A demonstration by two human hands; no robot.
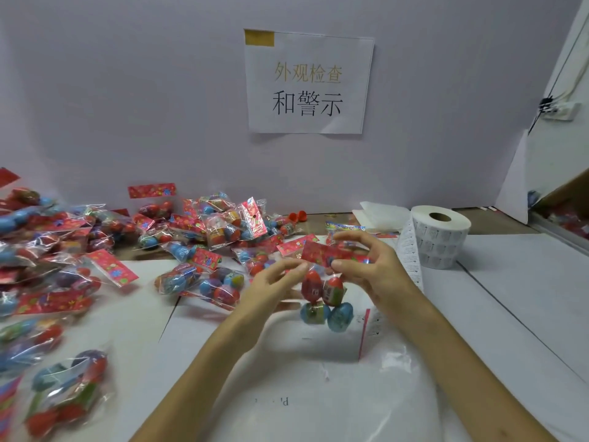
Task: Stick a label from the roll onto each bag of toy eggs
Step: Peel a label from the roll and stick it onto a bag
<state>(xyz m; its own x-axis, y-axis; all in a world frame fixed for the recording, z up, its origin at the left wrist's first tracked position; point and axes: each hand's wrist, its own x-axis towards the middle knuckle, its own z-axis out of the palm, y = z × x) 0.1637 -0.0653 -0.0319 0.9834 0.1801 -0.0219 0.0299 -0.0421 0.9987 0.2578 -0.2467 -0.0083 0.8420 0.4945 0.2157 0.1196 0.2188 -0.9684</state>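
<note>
Landmark for all positions: label roll (pixel 441 237), standing on end on the white-covered table (pixel 526 282).

- Far left of the roll: pile of bags of toy eggs (pixel 79 247), clear bags with red header cards, red and blue eggs inside. It spreads from the frame's left edge toward the roll. No label can be made out on any of them (too blurred to be sure).
- Left of the roll, nearer the camera: left hand (pixel 274 282). Thumb and forefinger are pinched on the left end of the red header card (pixel 331 255); the other fingers are loosely curled.
- Held bag (pixel 325 298): off the table, hanging from that card, left of the roll and lower in frame. Two red eggs above, two blue below.
- Just left of the roll: right hand (pixel 373 269). Fingers are curled over the card's top edge with the thumb under it, gripping the right end.
- Label strip (pixel 411 253): runs off the roll's left side and down behind the right hand; small printed labels along it, text illegible.
- Behind the roll to its left: folded white foam sheet (pixel 382 213).
- Wall above and left of the roll: paper sign (pixel 307 82) with printed characters, a yellow tape piece at its top-left corner.
</note>
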